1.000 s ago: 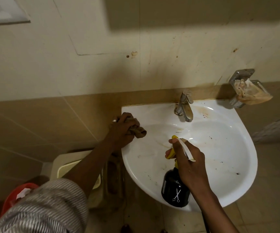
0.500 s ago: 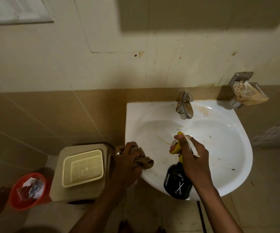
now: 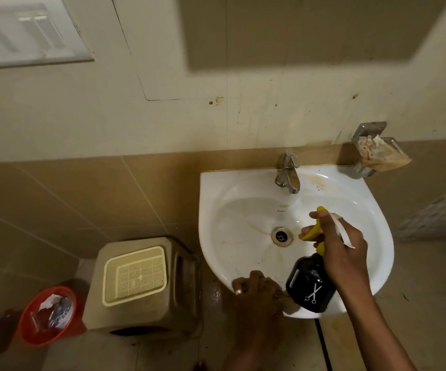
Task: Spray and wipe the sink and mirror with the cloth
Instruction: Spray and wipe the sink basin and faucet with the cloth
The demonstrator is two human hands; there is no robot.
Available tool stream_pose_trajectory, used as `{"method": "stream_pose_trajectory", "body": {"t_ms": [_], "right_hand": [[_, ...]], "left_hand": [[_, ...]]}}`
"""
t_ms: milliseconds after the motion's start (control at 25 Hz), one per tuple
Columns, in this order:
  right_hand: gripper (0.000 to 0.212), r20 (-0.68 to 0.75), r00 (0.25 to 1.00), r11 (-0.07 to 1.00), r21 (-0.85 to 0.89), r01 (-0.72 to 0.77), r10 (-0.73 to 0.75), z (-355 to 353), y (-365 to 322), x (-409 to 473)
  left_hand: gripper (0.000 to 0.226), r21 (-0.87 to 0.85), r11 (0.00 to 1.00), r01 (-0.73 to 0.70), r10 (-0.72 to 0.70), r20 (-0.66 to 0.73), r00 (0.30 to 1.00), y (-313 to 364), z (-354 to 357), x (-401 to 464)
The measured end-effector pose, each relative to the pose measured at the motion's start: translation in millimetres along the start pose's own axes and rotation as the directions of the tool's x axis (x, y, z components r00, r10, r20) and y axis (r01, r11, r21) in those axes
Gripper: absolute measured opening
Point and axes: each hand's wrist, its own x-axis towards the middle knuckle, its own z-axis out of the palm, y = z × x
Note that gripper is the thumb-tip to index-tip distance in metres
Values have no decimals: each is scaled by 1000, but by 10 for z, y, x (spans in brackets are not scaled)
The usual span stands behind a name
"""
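A white wall-hung sink with brown stains and a metal drain fills the right half of the head view. My left hand presses a brown cloth against the sink's front rim; most of the cloth is hidden under the hand and behind the bottle. My right hand holds a black spray bottle with a yellow trigger over the basin's right side, nozzle pointing left toward the drain. A shadowed rectangle on the wall above may be the mirror's lower edge.
A metal tap stands at the back of the sink. A soap holder with a crumpled wrapper hangs on the wall at right. A beige plastic stool and a red bin sit on the floor to the left.
My left hand has slid the cloth along the sink's rim from the back left corner down to the front edge. My right hand stayed over the basin with the bottle.
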Motion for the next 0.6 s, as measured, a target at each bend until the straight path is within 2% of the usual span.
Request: {"method": "stream_pose_trajectory", "body": {"t_ms": [40, 80, 160, 200, 280, 320, 360, 400, 480, 520, 600], "right_hand": [[36, -29, 1000, 1000, 15, -7, 7, -56, -44, 31], [36, -60, 998, 999, 35, -17, 19, -117, -94, 70], [39, -115, 993, 998, 59, -27, 33, -248, -192, 142], [40, -137, 990, 998, 59, -14, 22, -317, -240, 169], [44, -166, 986, 998, 67, 20, -8, -447, -327, 191], [46, -172, 985, 997, 70, 28, -16, -501, -357, 193], [46, -171, 985, 997, 65, 32, -21, -540, -378, 185], [45, -169, 985, 998, 53, 31, -22, -563, -381, 177], [45, -157, 987, 999, 32, 18, -13, -550, -356, 139], [45, -148, 989, 1000, 27, 15, -11, -523, -321, 116], [45, -123, 992, 1000, 22, 14, -11, -439, -233, 62]], "left_hand": [[10, 11, 1000, 18, -19, 54, 998, 126, 33, 34], [17, -34, 992, 119, -112, 167, 980, 260, 47, 105], [26, -118, 923, 367, -299, 382, 875, 536, -44, 273], [26, -232, 862, 452, -315, 454, 834, 624, -134, 333], [22, -489, 718, 495, -278, 450, 849, 602, -364, 485], [25, -593, 654, 471, -277, 392, 877, 505, -531, 608], [31, -662, 633, 401, -277, 290, 916, 376, -699, 780], [34, -675, 669, 311, -267, 173, 948, 211, -841, 997], [35, -529, 833, 163, -188, 8, 982, -148, -1061, 1538], [37, -412, 905, 104, -126, -26, 992, -323, -1131, 1843], [36, -161, 987, 10, -19, -54, 998, -661, -1122, 2408]]}}
